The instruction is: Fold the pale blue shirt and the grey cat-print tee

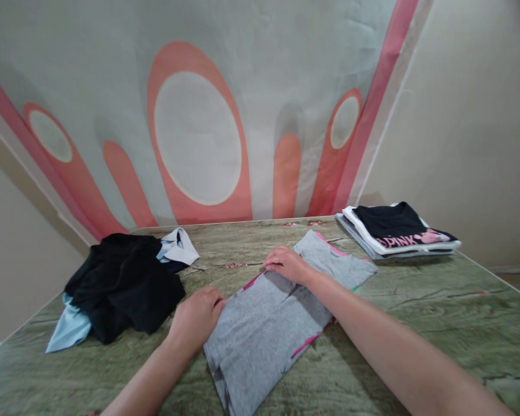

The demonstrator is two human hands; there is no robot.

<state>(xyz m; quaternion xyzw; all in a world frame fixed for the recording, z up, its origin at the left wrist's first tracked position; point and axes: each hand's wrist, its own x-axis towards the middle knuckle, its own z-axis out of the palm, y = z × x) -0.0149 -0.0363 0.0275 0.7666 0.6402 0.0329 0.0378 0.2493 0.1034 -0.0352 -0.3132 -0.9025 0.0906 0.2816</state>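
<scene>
A grey T-shirt (268,323) with pink marks along its edges lies folded lengthwise in a long strip, slanting across the table in front of me. At its far left edge, near the lower end, my left hand (198,315) is closed with curled fingers on the cloth. Further up the same edge my right hand (287,264) grips the fabric, its forearm crossing over the shirt. The fingertips of both hands are partly hidden. Small creases run through the cloth between the hands and near the shirt's upper end.
A loose heap of black clothing (125,283) sits on the left, with a light blue piece (71,326) and a white collar (179,247) showing. Folded garments (398,231) are stacked at the back right of the wood-patterned table (442,323). A printed backdrop (260,86) stands behind.
</scene>
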